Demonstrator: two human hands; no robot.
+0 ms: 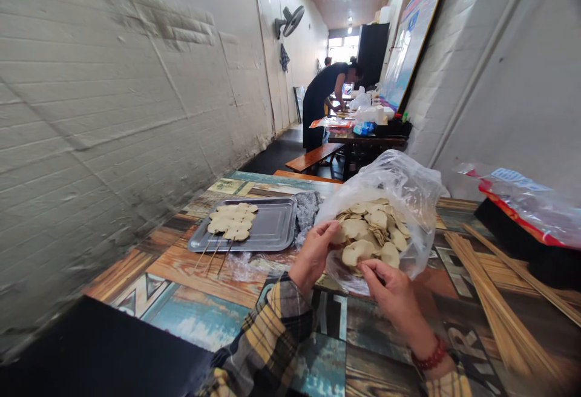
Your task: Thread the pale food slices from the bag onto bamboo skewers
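Observation:
A clear plastic bag (420, 188) lies wide at the mouth, full of thin, pale round slices (379, 218) of some food I cannot identify. At the bag's near left side, my left hand (314, 255) is closed, its thumb and fingertips pinched at the edge of a slice. My right hand (393, 291), with a red bead bracelet (429, 353) at the wrist, pinches another pale slice (356, 253) at the front of the pile. To the left, skewered slices (232, 220) rest on a metal tray (275, 224), their sticks sticking out over the near rim.
Bundled bamboo skewers (488, 294) lie at the right, beside a black container (512, 230) topped with plastic packaging. Crumpled grey plastic (308, 209) sits between tray and bag. Farther back, a person in black (324, 91) bends over another table (363, 138) near a wooden bench (315, 158).

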